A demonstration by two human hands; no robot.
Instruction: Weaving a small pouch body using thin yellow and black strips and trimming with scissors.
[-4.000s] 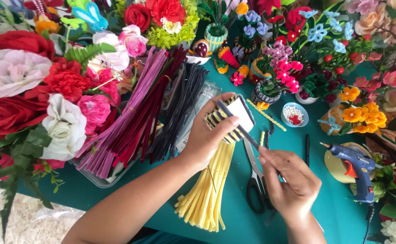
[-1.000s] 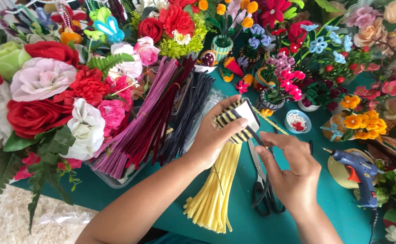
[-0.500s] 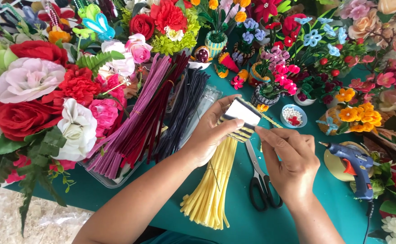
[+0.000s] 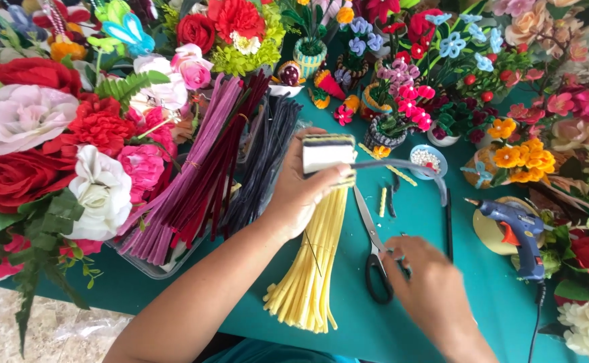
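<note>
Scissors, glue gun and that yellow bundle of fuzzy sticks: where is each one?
Scissors [image 4: 368, 225]: head view, on the blades.
Glue gun [image 4: 520, 232]: head view, on the blue body.
Yellow bundle of fuzzy sticks [image 4: 311, 275]: head view, on the middle of the stems.

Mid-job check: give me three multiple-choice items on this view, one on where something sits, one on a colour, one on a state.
1. Where does the blue glue gun lie?
A. on the right side of the green table
B. among the fabric roses at left
C. under the yellow stems

2. What colour is the bundle of stems lying under the left hand?
A. purple
B. yellow
C. black

3. What is the left hand doing?
A. resting flat on the table
B. gripping a white card wound with stems
C. holding the scissors

Answers:
1 A: it rests near the table's right edge.
2 B: they are pale yellow.
3 B: the fingers wrap the card, while the right hand is at the scissors.
</note>
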